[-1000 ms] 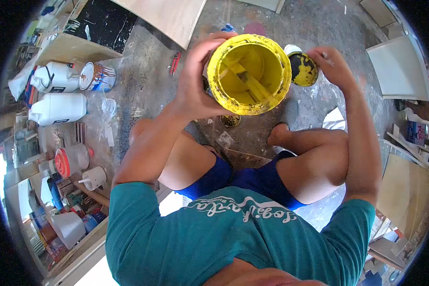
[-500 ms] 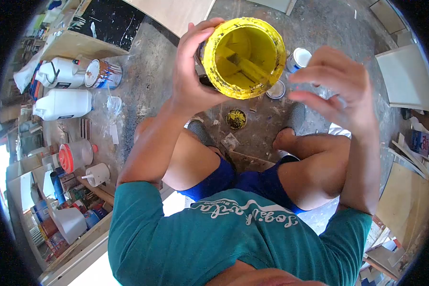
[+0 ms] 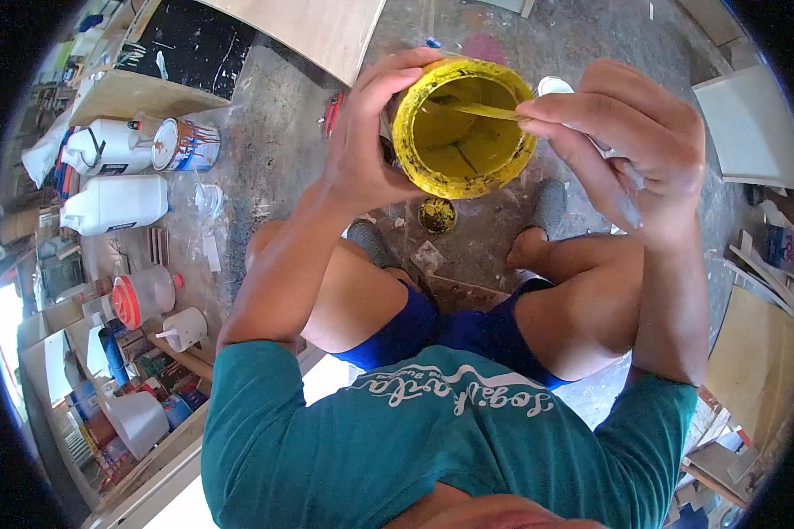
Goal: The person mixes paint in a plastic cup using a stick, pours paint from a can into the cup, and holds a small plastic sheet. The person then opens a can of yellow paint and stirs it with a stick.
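Stick (image 3: 481, 111) swung to can's (image 3: 468, 187) three o'clock rim since half a second ago; board (image 3: 313, 31) edge apart, ten o'clock. Right hand (image 3: 640, 132) pinches stick; left hand (image 3: 366, 132) wraps can, nine o'clock.

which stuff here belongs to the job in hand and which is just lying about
In use:
- yellow can, held in the left hand
- stick, pinched in the right hand, dipping into the can

Seemingly just lying about:
- two white jugs
- streaked tin
- red-lidded jar

Unclear: yellow-spotted round thing on the floor
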Tool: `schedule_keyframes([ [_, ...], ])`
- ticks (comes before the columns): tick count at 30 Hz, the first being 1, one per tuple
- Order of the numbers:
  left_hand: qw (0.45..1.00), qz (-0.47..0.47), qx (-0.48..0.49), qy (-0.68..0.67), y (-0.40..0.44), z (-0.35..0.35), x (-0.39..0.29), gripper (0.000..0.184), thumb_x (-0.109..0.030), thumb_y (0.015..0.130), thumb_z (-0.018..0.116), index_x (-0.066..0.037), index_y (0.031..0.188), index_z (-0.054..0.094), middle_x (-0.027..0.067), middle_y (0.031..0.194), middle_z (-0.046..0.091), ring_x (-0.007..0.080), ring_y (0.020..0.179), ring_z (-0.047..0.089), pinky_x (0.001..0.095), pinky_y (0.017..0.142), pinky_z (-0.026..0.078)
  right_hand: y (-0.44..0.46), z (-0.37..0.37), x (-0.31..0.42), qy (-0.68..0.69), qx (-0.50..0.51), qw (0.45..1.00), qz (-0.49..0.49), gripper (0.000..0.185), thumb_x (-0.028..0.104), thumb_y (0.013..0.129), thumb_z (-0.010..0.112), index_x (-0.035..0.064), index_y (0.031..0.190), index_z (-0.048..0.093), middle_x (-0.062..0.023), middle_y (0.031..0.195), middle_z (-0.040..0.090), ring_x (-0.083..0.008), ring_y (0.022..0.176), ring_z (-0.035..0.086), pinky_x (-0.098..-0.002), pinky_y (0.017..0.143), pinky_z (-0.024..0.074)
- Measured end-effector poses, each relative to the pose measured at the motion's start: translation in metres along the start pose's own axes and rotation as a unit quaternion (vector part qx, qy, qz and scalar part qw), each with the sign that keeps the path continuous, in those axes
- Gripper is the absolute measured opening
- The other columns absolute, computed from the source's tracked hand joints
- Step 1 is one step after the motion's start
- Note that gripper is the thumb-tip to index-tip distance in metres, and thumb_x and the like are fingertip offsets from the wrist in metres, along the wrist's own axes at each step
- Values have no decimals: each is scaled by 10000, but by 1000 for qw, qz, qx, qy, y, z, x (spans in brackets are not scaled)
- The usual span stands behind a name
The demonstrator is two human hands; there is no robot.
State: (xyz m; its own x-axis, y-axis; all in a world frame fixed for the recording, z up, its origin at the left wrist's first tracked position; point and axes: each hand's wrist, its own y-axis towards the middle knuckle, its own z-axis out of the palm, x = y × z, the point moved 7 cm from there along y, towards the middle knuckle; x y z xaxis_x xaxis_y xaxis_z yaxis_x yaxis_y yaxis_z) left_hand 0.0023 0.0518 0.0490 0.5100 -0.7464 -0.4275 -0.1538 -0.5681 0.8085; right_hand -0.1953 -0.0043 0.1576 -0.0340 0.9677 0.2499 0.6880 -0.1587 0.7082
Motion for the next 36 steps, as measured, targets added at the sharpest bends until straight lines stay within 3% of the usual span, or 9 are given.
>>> schedule_keyframes([
  [13,995,-91,-25,-10,-6,-10,17,1137,-232,546,1062,-56,1468,421,235,1460,570,390,1346,586,472,1126,477,-1,-17,-3,33,11,996,76,201,-27,766,869,12,945,787,-41,721,624,-107,575,469,-274,513,299],
  [24,997,-47,-45,37,-3,-16,15,1111,-285,581,1062,-51,1461,425,251,1440,590,398,1327,599,476,1116,478,-1,-14,-9,55,11,993,106,183,-52,784,842,-4,941,761,-41,723,609,-106,584,471,-269,522,311],
  [27,997,-34,-45,44,2,-16,9,1116,-287,575,1064,-48,1458,427,250,1427,602,398,1317,609,480,1109,483,-2,-1,-10,28,7,992,125,164,27,795,859,45,906,741,-80,701,599,-232,581,570,-349,524,427],
  [30,998,-16,-51,43,3,-12,7,1120,-284,568,1066,-46,1457,429,249,1419,609,398,1306,619,485,1104,489,-1,8,-7,8,9,995,96,191,-11,782,861,40,938,762,-58,725,604,-174,602,563,-309,525,397],
  [36,998,-16,-55,42,2,-15,5,1110,-266,567,1063,-44,1454,433,254,1407,620,402,1295,630,484,1099,498,-3,24,-4,-13,33,999,41,217,39,737,883,61,895,738,-70,726,602,-238,620,592,-360,530,455],
])
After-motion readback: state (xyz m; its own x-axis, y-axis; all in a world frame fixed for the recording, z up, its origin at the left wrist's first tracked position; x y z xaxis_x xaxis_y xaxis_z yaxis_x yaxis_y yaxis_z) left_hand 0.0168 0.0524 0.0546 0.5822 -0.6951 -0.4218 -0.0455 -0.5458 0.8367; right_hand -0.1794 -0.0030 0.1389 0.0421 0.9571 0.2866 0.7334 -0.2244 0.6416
